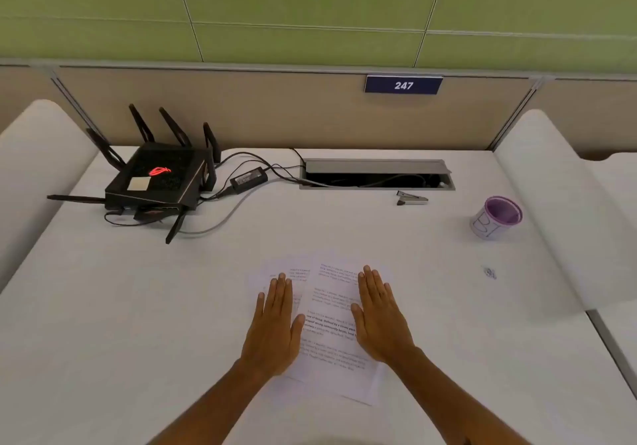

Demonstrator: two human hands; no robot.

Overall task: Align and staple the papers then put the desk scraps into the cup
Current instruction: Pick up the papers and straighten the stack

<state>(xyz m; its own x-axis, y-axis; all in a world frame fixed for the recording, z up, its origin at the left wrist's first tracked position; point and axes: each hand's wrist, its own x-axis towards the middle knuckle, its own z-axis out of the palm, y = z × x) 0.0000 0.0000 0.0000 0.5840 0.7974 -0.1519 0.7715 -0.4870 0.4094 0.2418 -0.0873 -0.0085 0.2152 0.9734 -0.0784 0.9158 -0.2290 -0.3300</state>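
While both hands lie flat on the papers (331,324) low in the middle of the frame, nothing is picked up. The left hand (275,327) presses palm down with its fingers straight and close together, so its grip is wide open and holds nothing. The right hand (379,320) lies the same way, flat and open, just beside the left one. The papers are printed sheets, not lined up: one sheet sticks out to the upper left under the left hand, and the top sheet is tilted. They rest on the white worktop (138,324).

Up and to the right of the hands, a small stapler (412,198) sits near a long open slot (377,174) in the worktop. A purple cup (496,217) stands at the right of the frame, well apart from the papers. A tiny scrap (489,273) lies below the cup. A black router (158,179) with antennas sits at the upper left, with cables beside it. A blue sign (403,85) reads 247.
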